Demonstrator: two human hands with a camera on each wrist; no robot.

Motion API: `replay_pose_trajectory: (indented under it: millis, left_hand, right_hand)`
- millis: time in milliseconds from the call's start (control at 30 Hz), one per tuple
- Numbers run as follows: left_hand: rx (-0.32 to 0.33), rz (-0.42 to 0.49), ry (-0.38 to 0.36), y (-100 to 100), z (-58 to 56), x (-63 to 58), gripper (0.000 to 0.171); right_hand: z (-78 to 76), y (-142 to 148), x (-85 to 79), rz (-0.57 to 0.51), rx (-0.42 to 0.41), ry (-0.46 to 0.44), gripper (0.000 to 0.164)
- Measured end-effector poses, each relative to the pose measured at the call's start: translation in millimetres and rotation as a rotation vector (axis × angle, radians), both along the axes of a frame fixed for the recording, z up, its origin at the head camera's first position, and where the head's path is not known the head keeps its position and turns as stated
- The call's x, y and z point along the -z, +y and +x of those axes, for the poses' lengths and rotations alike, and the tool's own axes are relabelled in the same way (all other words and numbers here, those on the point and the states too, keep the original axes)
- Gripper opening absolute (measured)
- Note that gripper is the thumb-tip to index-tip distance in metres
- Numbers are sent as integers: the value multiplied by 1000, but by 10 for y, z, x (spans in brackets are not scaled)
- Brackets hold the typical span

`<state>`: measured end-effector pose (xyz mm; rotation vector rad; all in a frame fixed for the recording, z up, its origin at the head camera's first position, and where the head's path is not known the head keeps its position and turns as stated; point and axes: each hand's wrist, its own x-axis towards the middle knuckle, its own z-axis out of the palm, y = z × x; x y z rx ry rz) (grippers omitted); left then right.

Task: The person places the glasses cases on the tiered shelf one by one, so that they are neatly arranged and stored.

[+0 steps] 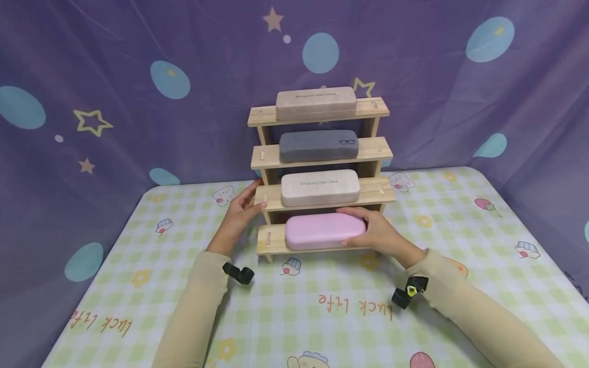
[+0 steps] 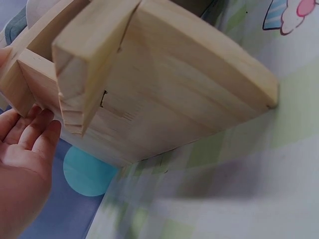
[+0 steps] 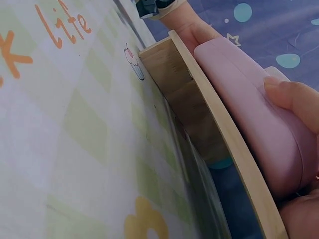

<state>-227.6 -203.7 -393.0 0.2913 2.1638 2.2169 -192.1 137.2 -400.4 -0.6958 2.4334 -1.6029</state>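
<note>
A stepped wooden display rack (image 1: 271, 197) stands on the table with a glasses case on each tier. The pink glasses case (image 1: 324, 231) lies on the lowest tier. My right hand (image 1: 379, 232) grips its right end, thumb at the front and fingers over the back; the right wrist view shows the thumb on the pink case (image 3: 244, 104). My left hand (image 1: 239, 212) holds the left end of the tier above, thumb on top. In the left wrist view the fingers of my left hand (image 2: 27, 154) lie against the underside of the rack (image 2: 154, 84).
Above sit a white glasses case (image 1: 319, 189), a grey-blue case (image 1: 318, 146) and a beige case (image 1: 316, 105) on the top tier. A checked tablecloth (image 1: 184, 266) covers the table. Behind the rack hangs a purple patterned curtain (image 1: 221, 46).
</note>
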Motion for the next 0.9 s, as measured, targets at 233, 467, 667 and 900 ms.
replay_pose_trajectory:
  millis: [233,467,667,900]
  left_hand:
    - [-5,0,0,-7,10,-1,66]
    - [-1,18,6,2,22,-2,67]
    - [-9,22,-4,21,39,-9,67]
    - [-14,15,4,34,23,48,66]
  right_hand:
    - [0,-8,5,13,-10,26,73]
    - [-7,-3,23,54,-31,71,74]
    - [9,-11,46,84,-29,113,74]
    - [114,74,69,79,-26,220,79]
